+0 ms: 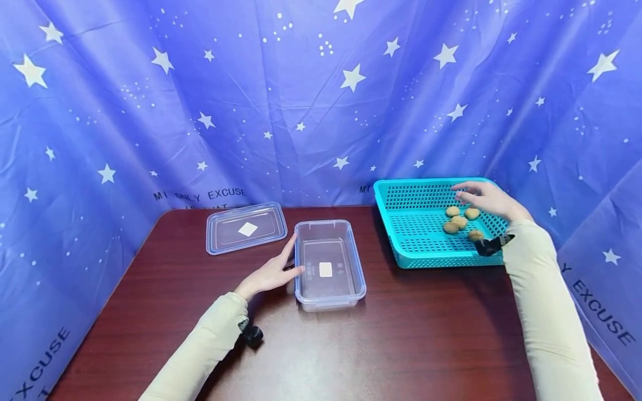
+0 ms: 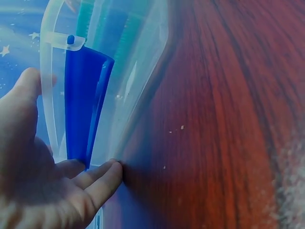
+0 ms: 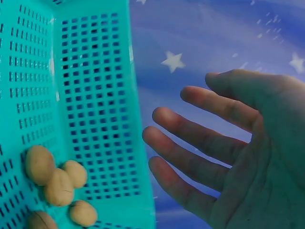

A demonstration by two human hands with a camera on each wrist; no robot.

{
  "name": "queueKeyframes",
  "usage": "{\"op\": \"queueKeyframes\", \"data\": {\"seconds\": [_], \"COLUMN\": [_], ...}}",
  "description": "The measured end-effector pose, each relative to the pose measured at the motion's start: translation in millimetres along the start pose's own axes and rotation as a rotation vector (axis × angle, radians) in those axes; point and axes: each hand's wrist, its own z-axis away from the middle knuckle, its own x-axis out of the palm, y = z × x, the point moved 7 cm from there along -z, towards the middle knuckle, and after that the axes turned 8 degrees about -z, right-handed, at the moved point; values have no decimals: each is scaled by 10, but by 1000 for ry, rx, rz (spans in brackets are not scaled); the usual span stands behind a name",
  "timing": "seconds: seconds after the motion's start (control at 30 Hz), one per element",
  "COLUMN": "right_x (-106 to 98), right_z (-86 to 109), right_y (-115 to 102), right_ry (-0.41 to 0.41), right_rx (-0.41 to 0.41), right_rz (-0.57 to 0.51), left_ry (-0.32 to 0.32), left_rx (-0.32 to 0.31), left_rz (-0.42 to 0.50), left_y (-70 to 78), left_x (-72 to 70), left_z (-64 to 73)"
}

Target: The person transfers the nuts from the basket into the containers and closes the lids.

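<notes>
A clear plastic food container (image 1: 328, 289) with blue side clips stands uncovered on the table. My left hand (image 1: 271, 274) rests against its left side, fingers extended along the wall and thumb at the rim. In the left wrist view, the fingertips (image 2: 112, 174) touch the wall beside a blue clip (image 2: 88, 105). My right hand (image 1: 489, 199) hovers over the turquoise basket (image 1: 396, 236), fingers spread and holding nothing. Below that hand, several walnuts (image 1: 458, 222) lie on the basket floor. The right wrist view shows the bare palm and walnuts (image 3: 59, 187) in the basket.
The container's clear lid (image 1: 233, 228) lies flat at the back left, bearing a white label. Blue star-patterned cloth (image 1: 301, 111) hangs behind the dark red wooden table (image 1: 401, 328) and along both sides.
</notes>
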Motion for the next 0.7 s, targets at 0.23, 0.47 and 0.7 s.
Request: {"op": "queueKeyframes", "data": {"seconds": [0.23, 0.47, 0.7], "right_x": [51, 97, 130], "right_z": [-134, -81, 128], "right_y": [382, 777, 1217], "right_ry": [-66, -112, -148], "right_rx": [103, 215, 350], "right_rz": [-142, -311, -460], "left_ry": [-6, -11, -5], "left_rx": [-20, -38, -32], "left_rz": [-21, -30, -25], "left_y": [0, -26, 14], "left_x": [28, 57, 81], "left_z": [-47, -81, -105]}}
